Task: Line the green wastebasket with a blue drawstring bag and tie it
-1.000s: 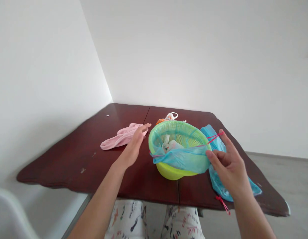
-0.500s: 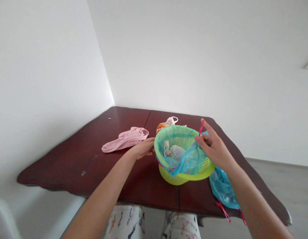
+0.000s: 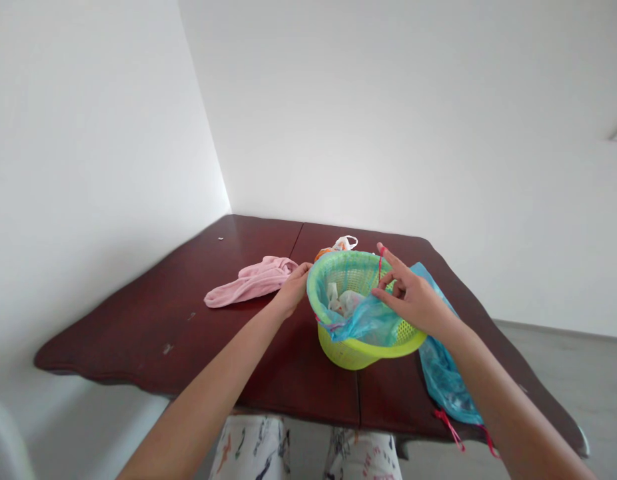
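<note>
A lime-green plastic basket [image 3: 361, 347] stands on the dark wooden table [image 3: 268, 360], with white crumpled bags inside it. A thin blue plastic bag [image 3: 368, 320] with red drawstrings is draped over its near rim and trails off to the right. My left hand [image 3: 294, 285] grips the basket's left rim. My right hand [image 3: 408, 300] is above the basket's right side, pinching the blue bag and its red string between thumb and fingers.
A pink cloth [image 3: 253, 279] lies on the table left of the basket. An orange and white bag [image 3: 336, 247] sits behind the basket. White walls meet at the table's far corner. A white chair edge [image 3: 3, 440] shows at bottom left.
My left hand went from hovering by the pink cloth to gripping the basket's rim. My right hand carried the blue bag's edge leftward over the basket, which shifted and tilted slightly.
</note>
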Motion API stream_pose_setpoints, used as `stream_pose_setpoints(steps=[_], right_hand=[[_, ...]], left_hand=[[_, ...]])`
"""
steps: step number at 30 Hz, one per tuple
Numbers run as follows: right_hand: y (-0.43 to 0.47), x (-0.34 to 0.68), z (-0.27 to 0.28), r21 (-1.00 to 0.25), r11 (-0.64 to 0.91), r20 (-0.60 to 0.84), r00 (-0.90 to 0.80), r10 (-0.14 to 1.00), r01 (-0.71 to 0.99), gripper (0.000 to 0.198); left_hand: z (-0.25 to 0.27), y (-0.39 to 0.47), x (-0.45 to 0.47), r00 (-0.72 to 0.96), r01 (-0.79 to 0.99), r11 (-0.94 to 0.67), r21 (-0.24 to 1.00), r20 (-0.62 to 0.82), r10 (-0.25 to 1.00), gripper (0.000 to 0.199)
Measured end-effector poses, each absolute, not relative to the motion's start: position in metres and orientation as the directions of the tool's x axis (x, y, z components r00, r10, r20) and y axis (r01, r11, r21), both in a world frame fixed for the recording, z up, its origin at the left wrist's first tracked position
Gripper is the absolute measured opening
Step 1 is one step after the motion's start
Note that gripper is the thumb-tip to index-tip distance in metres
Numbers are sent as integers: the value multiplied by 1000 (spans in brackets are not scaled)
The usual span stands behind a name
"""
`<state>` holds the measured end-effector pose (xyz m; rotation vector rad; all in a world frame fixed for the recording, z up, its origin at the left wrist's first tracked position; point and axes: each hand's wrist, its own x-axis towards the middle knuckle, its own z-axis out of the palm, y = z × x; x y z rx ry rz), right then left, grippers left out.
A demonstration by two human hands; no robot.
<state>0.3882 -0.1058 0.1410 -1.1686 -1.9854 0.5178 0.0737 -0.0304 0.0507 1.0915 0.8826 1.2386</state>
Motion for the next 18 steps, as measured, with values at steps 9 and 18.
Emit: stream_pose_setpoints(steps=[9,18], right_hand=[[-98,395,138,-540,609,458,-404,792,581,82],[-91,394,136,-570,690,669,-236,705,446,90]], left_hand=[[88,9,93,152,-372,-11,928,72,986,33],[133,14,90,42,-324,-211,922,237,971,31]])
